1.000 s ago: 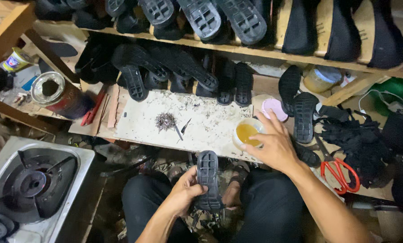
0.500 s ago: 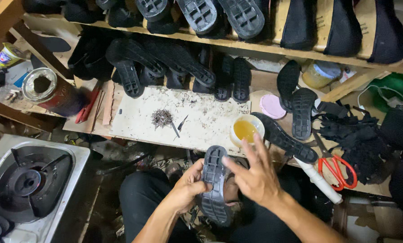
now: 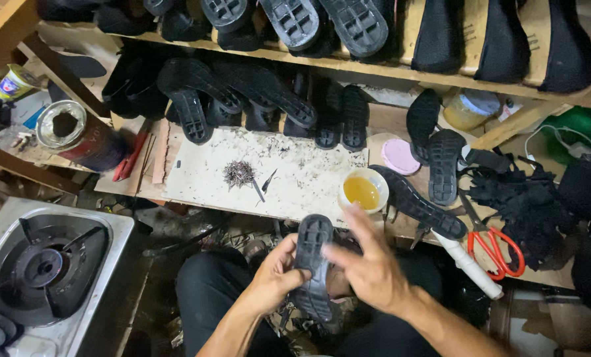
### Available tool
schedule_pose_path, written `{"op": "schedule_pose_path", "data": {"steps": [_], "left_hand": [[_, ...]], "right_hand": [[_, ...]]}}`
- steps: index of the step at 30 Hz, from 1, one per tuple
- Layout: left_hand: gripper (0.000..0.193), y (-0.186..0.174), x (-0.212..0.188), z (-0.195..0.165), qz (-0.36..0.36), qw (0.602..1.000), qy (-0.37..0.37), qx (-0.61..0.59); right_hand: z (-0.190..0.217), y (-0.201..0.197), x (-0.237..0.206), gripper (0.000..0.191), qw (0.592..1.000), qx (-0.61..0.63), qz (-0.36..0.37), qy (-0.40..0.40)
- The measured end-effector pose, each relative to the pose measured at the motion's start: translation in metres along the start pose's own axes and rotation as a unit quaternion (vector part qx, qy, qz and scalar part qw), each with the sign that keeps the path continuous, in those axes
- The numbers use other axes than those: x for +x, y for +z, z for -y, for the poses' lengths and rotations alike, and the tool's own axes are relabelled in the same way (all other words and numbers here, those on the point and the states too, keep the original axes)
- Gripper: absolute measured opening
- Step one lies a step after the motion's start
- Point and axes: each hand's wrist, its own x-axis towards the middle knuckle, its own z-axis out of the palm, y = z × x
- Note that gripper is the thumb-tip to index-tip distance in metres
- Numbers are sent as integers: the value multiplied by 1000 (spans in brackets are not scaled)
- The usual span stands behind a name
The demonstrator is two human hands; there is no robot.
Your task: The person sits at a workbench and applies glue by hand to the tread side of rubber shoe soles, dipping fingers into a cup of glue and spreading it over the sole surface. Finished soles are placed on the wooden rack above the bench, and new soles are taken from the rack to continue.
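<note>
Black rubber sole [image 3: 313,264] sits gripped in the left hand [image 3: 272,281] while the right hand [image 3: 368,268], fingers spread loosely, rubs its tread, likely spreading glue from the cup [image 3: 363,190].

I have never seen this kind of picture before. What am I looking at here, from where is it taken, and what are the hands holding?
The camera sits on a person's head and looks down at their lap and a low workbench. No machine is here, only two bare hands. The left hand grips a black shoe sole, tread side up. The right hand is open, fingers spread, over the sole's right side; it is blurred, so contact is unclear. On the bench lie a pile of small nails, a cup of yellow liquid, more black soles and red-handled scissors. A gas burner stands at the lower left.
</note>
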Motion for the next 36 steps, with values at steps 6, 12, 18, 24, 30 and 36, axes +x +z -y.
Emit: {"op": "schedule_pose_path", "data": {"steps": [6, 12, 18, 24, 30, 36], "left_hand": [[31, -13, 9, 0, -110, 987, 11, -116], [56, -12, -1, 6, -81, 995, -53, -39], [51, -22, -7, 0, -131, 984, -54, -103], [67, -19, -13, -7, -81, 994, -69, -15], [56, 1, 1, -5, -57, 994, -73, -58], [57, 4, -3, -21, -68, 991, -74, -88]], "right_hand": [[-22, -8, 4, 29, 999, 26, 13, 29], [-77, -24, 42, 46, 980, -138, 60, 127], [-83, -32, 48, 53, 969, -181, 105, 130], [-61, -34, 28, 22, 982, -86, 58, 156], [-13, -13, 7, 40, 968, 177, 82, 160], [-5, -4, -10, 46, 972, 194, 110, 68]]}}
